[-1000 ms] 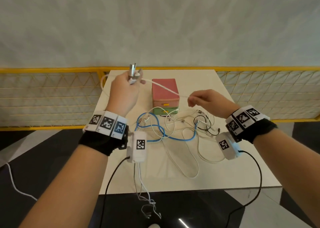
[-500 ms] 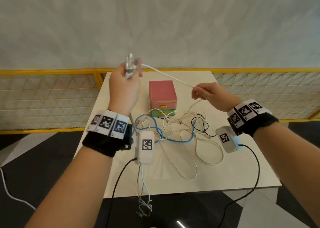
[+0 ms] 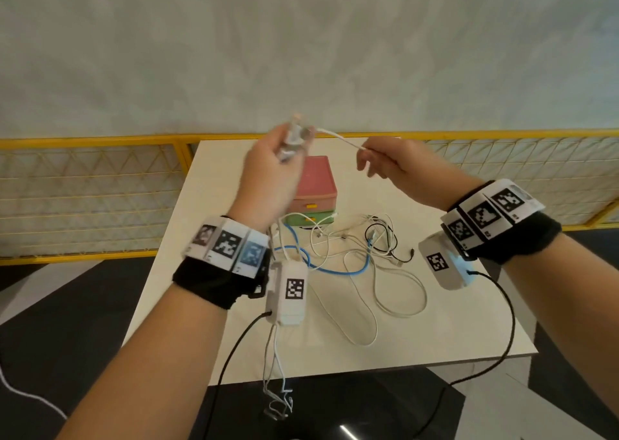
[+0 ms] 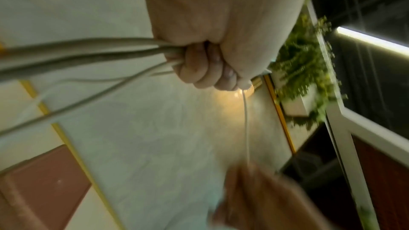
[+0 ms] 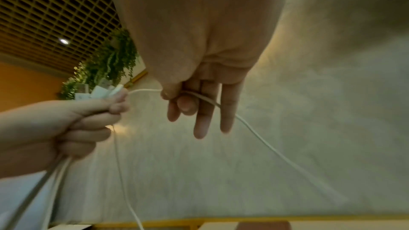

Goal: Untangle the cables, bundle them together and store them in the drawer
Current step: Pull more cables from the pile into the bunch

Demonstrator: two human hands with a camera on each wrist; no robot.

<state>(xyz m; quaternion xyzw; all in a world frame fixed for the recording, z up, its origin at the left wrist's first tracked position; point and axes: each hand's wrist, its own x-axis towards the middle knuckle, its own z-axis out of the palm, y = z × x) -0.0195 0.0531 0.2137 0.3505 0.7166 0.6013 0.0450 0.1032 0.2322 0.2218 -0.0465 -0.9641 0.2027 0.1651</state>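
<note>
Left hand (image 3: 268, 175) fisted round gathered white cable ends (image 3: 294, 136); right hand (image 3: 398, 168) pinching thin white cable (image 3: 338, 138) between thumb and forefinger, other fingers loose; tangled cables (image 3: 355, 265) on cream table (image 3: 469, 332), beside pink-and-green drawer box (image 3: 316, 188).

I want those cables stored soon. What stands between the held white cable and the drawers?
The pink drawer and green drawer both look shut. The white cable, between the left hand and right hand, also trails into the tangle before them.

white cable (image 3: 338, 138), blue cable (image 3: 335, 271), seemingly pink-and-green drawer box (image 3: 315, 185)
</note>
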